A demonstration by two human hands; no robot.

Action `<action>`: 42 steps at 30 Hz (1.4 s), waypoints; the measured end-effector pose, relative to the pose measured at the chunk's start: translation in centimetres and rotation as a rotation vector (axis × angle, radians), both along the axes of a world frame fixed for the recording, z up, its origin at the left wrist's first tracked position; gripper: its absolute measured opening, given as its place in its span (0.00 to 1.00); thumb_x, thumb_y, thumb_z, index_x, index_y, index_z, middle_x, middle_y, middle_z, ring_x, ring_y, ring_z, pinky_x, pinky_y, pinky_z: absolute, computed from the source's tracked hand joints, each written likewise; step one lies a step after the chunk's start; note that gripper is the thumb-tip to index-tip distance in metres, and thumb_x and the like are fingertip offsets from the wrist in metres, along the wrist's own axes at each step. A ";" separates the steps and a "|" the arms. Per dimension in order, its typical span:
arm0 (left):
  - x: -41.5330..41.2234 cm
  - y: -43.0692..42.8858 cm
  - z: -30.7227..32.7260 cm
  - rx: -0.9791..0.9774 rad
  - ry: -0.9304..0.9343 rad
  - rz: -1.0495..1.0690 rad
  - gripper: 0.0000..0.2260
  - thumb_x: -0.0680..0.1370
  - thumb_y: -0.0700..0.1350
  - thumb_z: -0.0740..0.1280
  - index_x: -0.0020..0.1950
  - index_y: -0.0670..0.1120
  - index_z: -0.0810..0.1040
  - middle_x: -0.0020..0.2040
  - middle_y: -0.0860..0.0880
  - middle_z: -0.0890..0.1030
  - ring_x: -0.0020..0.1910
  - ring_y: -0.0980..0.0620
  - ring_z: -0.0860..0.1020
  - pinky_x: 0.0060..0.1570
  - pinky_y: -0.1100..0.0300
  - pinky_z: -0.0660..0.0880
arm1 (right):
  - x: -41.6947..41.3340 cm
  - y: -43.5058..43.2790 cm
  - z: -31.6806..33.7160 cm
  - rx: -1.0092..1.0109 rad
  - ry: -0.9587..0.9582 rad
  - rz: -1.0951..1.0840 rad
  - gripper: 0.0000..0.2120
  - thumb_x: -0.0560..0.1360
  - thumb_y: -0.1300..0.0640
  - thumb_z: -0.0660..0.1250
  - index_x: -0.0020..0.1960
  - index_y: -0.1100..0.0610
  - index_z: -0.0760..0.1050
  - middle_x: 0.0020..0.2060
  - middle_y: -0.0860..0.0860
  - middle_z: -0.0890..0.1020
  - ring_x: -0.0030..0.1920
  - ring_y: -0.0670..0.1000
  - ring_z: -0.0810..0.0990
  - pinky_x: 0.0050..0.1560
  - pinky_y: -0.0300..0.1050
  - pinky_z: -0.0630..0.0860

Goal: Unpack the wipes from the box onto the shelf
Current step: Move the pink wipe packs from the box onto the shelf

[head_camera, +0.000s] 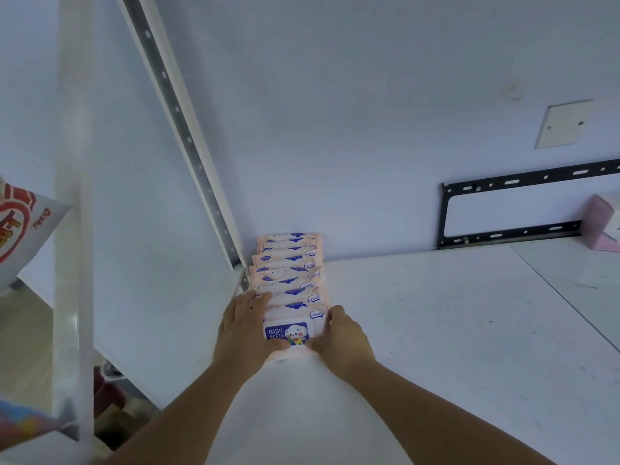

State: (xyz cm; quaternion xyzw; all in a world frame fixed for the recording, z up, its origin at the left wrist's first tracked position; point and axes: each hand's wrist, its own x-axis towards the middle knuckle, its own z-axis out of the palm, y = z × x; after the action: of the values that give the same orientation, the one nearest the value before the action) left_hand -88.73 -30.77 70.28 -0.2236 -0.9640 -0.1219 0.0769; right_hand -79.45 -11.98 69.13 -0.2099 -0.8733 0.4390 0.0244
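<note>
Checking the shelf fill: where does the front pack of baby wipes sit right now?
The front pack sits left of centre on the white shelf, ending the row of packs, between the left hand and right hand.

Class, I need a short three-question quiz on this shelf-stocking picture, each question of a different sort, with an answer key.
1. True or false: the wipes packs form one row running back to the wall.
2. Which hands touch the front pack? A) left only B) right only C) both
3. Fill in: the black metal bracket is mounted on the ____.

Key:
1. True; the row sits at the shelf's left end.
2. C; the left hand and right hand press its two sides.
3. Wall.
</note>
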 end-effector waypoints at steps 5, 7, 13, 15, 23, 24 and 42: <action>1.0 -0.3 0.3 -0.001 -0.024 0.051 0.47 0.64 0.72 0.72 0.76 0.56 0.57 0.78 0.51 0.62 0.77 0.44 0.63 0.72 0.43 0.70 | 0.9 1.0 -0.6 0.075 -0.029 0.029 0.32 0.68 0.36 0.73 0.64 0.49 0.66 0.61 0.48 0.78 0.58 0.51 0.77 0.59 0.52 0.79; 1.7 -0.3 0.6 0.027 -0.003 0.053 0.46 0.64 0.72 0.73 0.75 0.55 0.60 0.77 0.50 0.64 0.75 0.44 0.64 0.70 0.44 0.72 | 1.5 1.7 -0.6 0.085 -0.017 0.030 0.34 0.69 0.35 0.72 0.67 0.51 0.66 0.62 0.48 0.76 0.61 0.51 0.76 0.61 0.51 0.77; 4.5 0.3 1.8 0.039 0.044 -0.002 0.35 0.68 0.69 0.72 0.70 0.57 0.69 0.72 0.53 0.68 0.70 0.48 0.67 0.67 0.48 0.71 | 3.7 3.8 -0.3 0.086 0.087 0.049 0.25 0.72 0.38 0.72 0.60 0.52 0.71 0.54 0.48 0.76 0.54 0.49 0.76 0.54 0.43 0.75; 5.2 0.7 2.2 0.078 0.001 -0.049 0.29 0.69 0.67 0.74 0.65 0.57 0.73 0.67 0.55 0.72 0.66 0.49 0.71 0.65 0.49 0.73 | 5.0 4.6 0.1 0.093 0.121 0.062 0.21 0.73 0.40 0.72 0.57 0.53 0.73 0.51 0.48 0.77 0.50 0.49 0.77 0.51 0.42 0.75; 9.1 3.3 3.2 0.314 -0.443 -0.243 0.11 0.73 0.55 0.77 0.51 0.54 0.79 0.50 0.58 0.83 0.51 0.62 0.80 0.53 0.62 0.76 | 12.8 7.1 2.6 0.118 0.116 0.069 0.11 0.76 0.46 0.71 0.47 0.53 0.76 0.41 0.48 0.80 0.39 0.46 0.75 0.41 0.40 0.73; 9.6 3.6 3.3 0.310 -0.470 -0.271 0.10 0.73 0.55 0.76 0.50 0.55 0.80 0.49 0.57 0.84 0.49 0.62 0.81 0.51 0.63 0.75 | 14.0 7.1 2.8 0.124 0.122 0.038 0.10 0.76 0.46 0.71 0.47 0.53 0.76 0.41 0.48 0.80 0.38 0.45 0.75 0.41 0.39 0.72; 29.6 8.9 2.8 0.104 -0.668 -0.777 0.05 0.76 0.54 0.73 0.50 0.57 0.82 0.47 0.57 0.84 0.47 0.61 0.81 0.53 0.62 0.76 | 43.1 6.9 4.3 0.252 -0.071 -0.403 0.11 0.77 0.45 0.69 0.50 0.52 0.78 0.43 0.47 0.82 0.43 0.49 0.80 0.43 0.45 0.76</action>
State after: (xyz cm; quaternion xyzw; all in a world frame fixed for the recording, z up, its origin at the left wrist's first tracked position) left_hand -59.12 -21.84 73.08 -0.5100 -0.7744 -0.2540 -0.2751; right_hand -36.35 -5.11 73.44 -0.3906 -0.8620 0.3051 0.1066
